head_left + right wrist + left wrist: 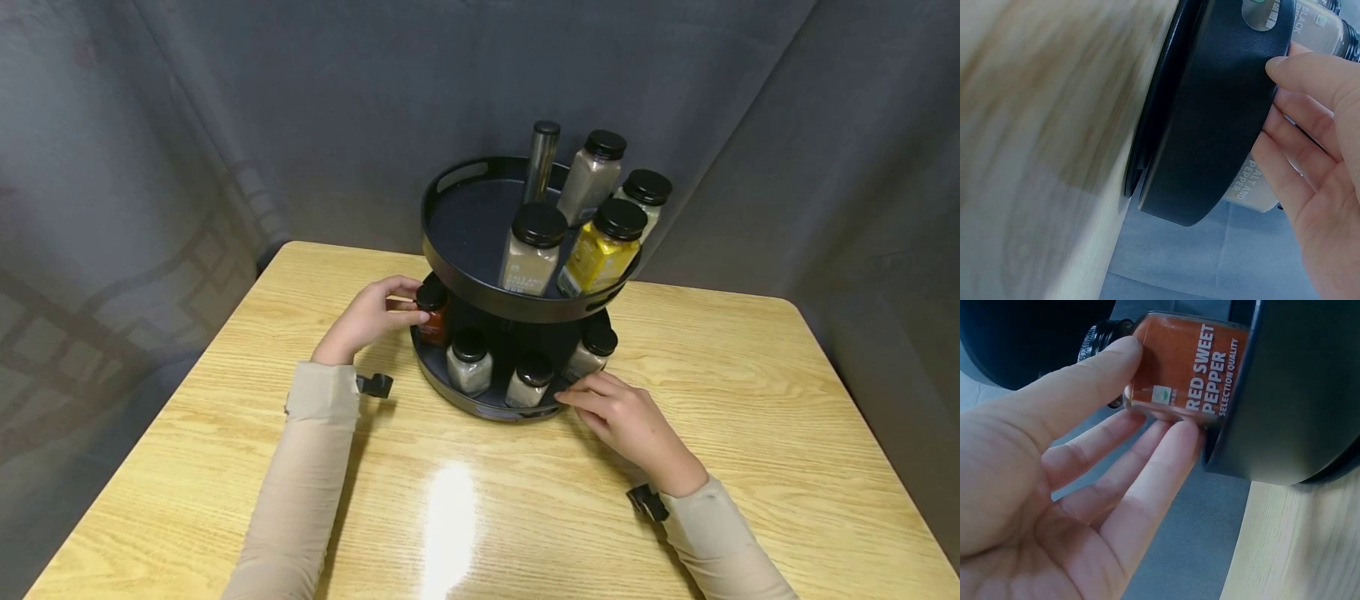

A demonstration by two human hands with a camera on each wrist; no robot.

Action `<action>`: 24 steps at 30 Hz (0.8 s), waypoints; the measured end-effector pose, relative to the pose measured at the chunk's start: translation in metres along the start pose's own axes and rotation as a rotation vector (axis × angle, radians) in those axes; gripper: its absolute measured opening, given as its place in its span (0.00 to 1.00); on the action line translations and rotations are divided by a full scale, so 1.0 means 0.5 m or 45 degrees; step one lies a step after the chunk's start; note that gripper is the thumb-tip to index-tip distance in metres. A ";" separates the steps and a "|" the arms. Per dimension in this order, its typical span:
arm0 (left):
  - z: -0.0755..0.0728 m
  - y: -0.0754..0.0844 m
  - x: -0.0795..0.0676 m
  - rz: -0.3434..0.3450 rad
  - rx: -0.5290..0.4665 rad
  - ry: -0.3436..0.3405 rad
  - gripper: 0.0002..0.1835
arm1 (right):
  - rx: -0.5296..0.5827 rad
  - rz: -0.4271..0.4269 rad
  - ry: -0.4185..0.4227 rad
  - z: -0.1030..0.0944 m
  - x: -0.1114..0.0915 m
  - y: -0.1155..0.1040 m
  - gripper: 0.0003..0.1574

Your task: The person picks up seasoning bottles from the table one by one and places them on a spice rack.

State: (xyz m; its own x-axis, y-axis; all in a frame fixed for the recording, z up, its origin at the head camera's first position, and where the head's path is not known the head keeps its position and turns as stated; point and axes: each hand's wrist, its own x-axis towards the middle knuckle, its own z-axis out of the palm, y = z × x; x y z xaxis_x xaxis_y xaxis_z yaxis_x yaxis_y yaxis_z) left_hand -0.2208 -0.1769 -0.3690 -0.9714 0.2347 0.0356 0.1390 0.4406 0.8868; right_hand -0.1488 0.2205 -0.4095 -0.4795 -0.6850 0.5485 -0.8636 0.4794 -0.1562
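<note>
A two-tier black spice rack (480,279) stands on the table. My left hand (371,318) holds a jar of red sweet pepper (1172,362) with a black lid, at the left side of the lower tray. In the left wrist view the thumb lies on the jar's near face and the fingertips are at its side. My right hand (626,419) pinches the rim of the lower tray (1216,106) at the front right. Close by those fingers are a salt and pepper jar (1252,187) and a black pepper jar (1316,28).
The upper tray (468,229) carries several jars, including a yellow one (600,254), beside a metal post (540,162). Two pale jars, one a greyish jar (470,371), stand at the lower tray's front. A grey curtain (360,100) hangs behind the wooden table (720,358).
</note>
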 end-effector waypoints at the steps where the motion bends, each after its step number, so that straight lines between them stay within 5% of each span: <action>1: 0.000 0.000 0.000 -0.001 -0.002 -0.002 0.26 | 0.001 -0.001 -0.001 0.000 0.000 0.000 0.20; 13: -0.008 -0.002 -0.005 -0.011 0.001 0.022 0.25 | -0.047 -0.077 -0.007 0.002 0.004 0.006 0.24; 18: -0.010 -0.007 -0.004 0.005 0.020 0.014 0.23 | -0.050 -0.117 -0.016 0.003 0.000 0.006 0.10; 24: -0.015 -0.003 -0.007 0.035 0.152 0.079 0.20 | -0.028 -0.161 0.005 -0.006 0.003 -0.001 0.25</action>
State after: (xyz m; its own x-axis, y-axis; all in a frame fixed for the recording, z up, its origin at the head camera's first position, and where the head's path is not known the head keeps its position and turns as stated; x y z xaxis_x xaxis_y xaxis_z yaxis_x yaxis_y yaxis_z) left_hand -0.2190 -0.1849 -0.3672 -0.9764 0.1959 0.0908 0.1840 0.5356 0.8242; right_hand -0.1487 0.2209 -0.4064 -0.3663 -0.7384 0.5661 -0.9134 0.4013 -0.0675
